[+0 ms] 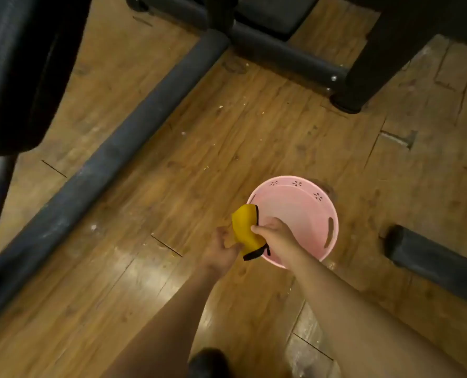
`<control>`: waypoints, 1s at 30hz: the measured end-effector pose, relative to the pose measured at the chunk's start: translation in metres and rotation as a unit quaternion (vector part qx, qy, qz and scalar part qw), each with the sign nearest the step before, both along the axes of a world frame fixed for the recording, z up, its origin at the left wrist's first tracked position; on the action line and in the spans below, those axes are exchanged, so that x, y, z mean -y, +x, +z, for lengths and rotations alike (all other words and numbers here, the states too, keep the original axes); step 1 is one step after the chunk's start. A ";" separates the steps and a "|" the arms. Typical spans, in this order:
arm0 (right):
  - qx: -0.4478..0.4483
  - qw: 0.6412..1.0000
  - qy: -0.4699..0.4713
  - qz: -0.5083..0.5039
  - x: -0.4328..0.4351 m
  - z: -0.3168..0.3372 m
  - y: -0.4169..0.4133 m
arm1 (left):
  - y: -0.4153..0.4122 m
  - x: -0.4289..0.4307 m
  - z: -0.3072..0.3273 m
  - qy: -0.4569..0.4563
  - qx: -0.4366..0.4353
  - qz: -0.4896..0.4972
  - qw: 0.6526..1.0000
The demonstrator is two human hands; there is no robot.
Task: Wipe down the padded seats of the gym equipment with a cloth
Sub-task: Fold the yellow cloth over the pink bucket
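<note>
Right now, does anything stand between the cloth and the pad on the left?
The left hand and right hand hold the cloth by the bucket. Between it and the pad only the grey bar crosses the floor, lying low; nothing else shows.

Both bare forearms reach forward and down, hands nearly touching. Left hand (222, 248) has fingers curled, gripping one side of a yellow black-edged cloth (244, 225). Right hand (276, 236), knuckles up, grips its other side.

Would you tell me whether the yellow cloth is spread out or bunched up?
Bunched up: the yellow cloth is a crumpled wad gripped between the left hand and right hand.
</note>
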State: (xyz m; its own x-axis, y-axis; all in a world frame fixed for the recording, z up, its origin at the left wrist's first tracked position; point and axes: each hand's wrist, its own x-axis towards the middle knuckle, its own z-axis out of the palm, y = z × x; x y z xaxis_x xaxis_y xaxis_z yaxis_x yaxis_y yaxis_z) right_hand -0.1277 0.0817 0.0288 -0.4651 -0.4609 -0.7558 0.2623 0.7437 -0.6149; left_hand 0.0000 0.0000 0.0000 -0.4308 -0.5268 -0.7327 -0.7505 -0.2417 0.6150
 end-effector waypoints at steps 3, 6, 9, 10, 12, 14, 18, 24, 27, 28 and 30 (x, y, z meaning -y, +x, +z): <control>0.064 0.997 0.003 -0.030 0.007 -0.033 -0.002 | -0.009 -0.001 -0.025 0.156 -0.048 0.119 0.979; 0.120 0.991 -0.012 -0.049 -0.001 -0.051 -0.005 | -0.017 -0.002 -0.035 0.253 -0.113 0.189 0.942; 0.112 0.989 -0.032 -0.093 -0.010 -0.051 -0.016 | -0.016 -0.001 -0.034 0.269 -0.143 0.268 0.914; 0.099 0.991 -0.030 -0.091 -0.011 -0.043 -0.019 | -0.014 -0.001 -0.030 0.251 -0.151 0.280 0.914; 0.084 0.993 -0.039 -0.075 -0.012 -0.022 -0.022 | -0.011 -0.002 -0.010 0.214 -0.163 0.280 0.921; 0.078 0.993 -0.055 -0.070 -0.014 0.009 -0.022 | -0.008 -0.002 0.021 0.160 -0.177 0.271 0.932; 0.043 0.990 -0.101 -0.085 -0.020 0.093 -0.020 | -0.003 0.002 0.111 0.053 -0.199 0.219 0.954; -0.038 0.977 -0.185 -0.100 -0.050 0.290 -0.006 | 0.014 -0.011 0.314 -0.111 -0.240 0.127 0.956; -0.046 0.969 -0.236 -0.059 -0.074 0.403 0.012 | 0.034 -0.029 0.420 -0.194 -0.248 0.022 0.949; -0.053 0.967 -0.243 -0.050 -0.083 0.437 0.018 | 0.041 -0.037 0.451 -0.214 -0.254 0.003 0.943; -0.052 0.966 -0.250 -0.042 -0.100 0.495 0.033 | 0.053 -0.055 0.508 -0.229 -0.272 -0.024 0.934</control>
